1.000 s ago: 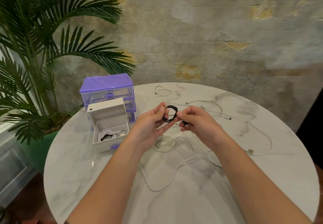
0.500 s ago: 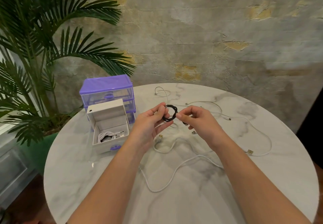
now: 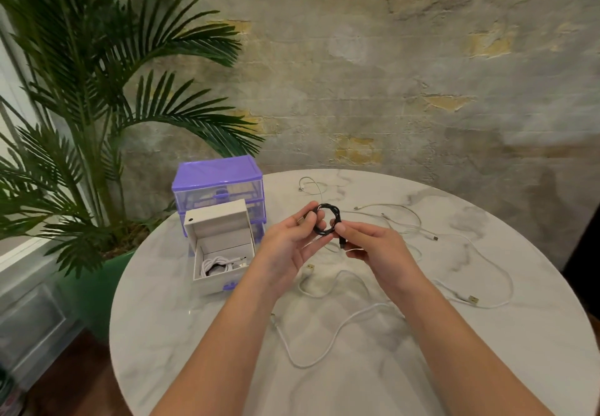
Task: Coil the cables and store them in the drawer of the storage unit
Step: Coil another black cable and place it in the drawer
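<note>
A coiled black cable (image 3: 327,220) is pinched above the tabletop (image 3: 422,367) by the fingers of the left hand (image 3: 285,247) and right hand (image 3: 373,247). One white coil (image 3: 216,266) is already stored in the open drawer (image 3: 224,286); several white cables (image 3: 461,273) remain loose.

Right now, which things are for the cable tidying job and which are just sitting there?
For the job:
- black cable, coiled, held by left hand and right hand
- loose white cables on the table
- purple storage unit
- open drawer with a white coil inside

Just there:
- palm plant
- wall
</note>
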The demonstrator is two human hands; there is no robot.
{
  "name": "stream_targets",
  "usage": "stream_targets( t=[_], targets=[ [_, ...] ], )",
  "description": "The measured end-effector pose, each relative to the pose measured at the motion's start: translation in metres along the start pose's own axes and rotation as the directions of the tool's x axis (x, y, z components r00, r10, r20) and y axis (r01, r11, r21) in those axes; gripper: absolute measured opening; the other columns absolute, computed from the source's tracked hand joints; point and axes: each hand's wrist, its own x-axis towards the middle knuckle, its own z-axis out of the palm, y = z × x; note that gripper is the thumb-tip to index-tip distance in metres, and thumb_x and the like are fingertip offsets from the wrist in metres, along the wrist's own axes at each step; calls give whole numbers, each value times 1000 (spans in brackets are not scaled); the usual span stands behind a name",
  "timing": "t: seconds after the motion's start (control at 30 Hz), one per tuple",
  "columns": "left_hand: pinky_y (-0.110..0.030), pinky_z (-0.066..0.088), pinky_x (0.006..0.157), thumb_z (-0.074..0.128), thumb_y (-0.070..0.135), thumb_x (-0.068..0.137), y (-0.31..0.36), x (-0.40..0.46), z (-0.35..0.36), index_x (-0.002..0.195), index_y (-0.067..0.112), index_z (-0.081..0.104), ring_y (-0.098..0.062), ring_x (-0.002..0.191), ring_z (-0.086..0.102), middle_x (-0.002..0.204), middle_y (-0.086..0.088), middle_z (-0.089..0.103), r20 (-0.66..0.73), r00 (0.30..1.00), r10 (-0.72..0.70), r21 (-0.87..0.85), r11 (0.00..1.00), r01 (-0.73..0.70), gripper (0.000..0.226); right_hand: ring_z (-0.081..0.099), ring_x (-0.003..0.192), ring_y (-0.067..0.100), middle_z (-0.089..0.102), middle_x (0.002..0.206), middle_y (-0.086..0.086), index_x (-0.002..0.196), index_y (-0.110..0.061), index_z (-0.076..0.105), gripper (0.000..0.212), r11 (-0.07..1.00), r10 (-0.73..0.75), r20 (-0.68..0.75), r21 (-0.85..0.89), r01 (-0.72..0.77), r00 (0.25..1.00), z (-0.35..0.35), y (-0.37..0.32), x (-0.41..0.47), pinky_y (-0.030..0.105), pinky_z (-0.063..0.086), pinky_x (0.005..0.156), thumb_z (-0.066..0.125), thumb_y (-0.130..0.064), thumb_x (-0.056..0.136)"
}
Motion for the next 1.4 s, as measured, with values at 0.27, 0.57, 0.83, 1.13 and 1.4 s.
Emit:
stream_targets(
  t=[0.27, 0.57, 0.83, 1.13, 1.4],
  targets=[
    [-18, 57, 75, 62, 5, 91, 14, -21, -14, 115, 6, 67, -10, 82, 69, 94, -5, 74, -249, 966, 72, 249, 968, -8, 24, 62, 76, 3, 72, 81, -4, 88, -16, 79, 11, 944, -301, -104, -175, 281, 948, 32, 5, -14, 12, 44, 69, 79, -14, 77],
    [-13, 49, 61, 69, 19, 88, 49, -53, -60, 106, 14, 74, -2, 66, 60, 83, 4, 71, -287, 930, 228, 652, 758, 16, 20, 59, 59, -8, 72, 75, -2, 93, -11, 77, 10, 972, -117, 1, -205, 115, 993, 84, -3, -11, 6, 43, 60, 71, -14, 86],
    [-15, 44, 59, 75, 35, 82, 69, -63, -108, 106, 25, 68, -2, 75, 67, 84, 2, 73, -329, 850, 411, 865, 493, 97, 27, 64, 66, -1, 71, 66, -8, 87, -25, 75, 8, 926, -30, 71, -375, 54, 997, 142, 2, 8, 25, 48, 79, 74, -19, 81],
    [-28, 46, 67, 64, 52, 85, 68, -60, -121, 107, 37, 62, -9, 89, 63, 82, 18, 69, -265, 847, 461, 960, 47, 275, 27, 59, 89, 8, 70, 76, -11, 92, -32, 73, 12, 669, -81, 30, -739, 77, 996, 164, 9, 15, 33, 24, 86, 62, -32, 90],
    [-28, 46, 74, 63, 33, 90, 66, -61, -140, 109, 33, 69, -13, 94, 60, 104, 6, 63, -185, 856, 482, 977, -5, 214, 20, 35, 83, 10, 71, 100, -11, 104, -33, 73, 22, 505, -120, 98, -851, 146, 988, 171, 15, 12, 33, 30, 87, 54, -31, 95]
  ],
)
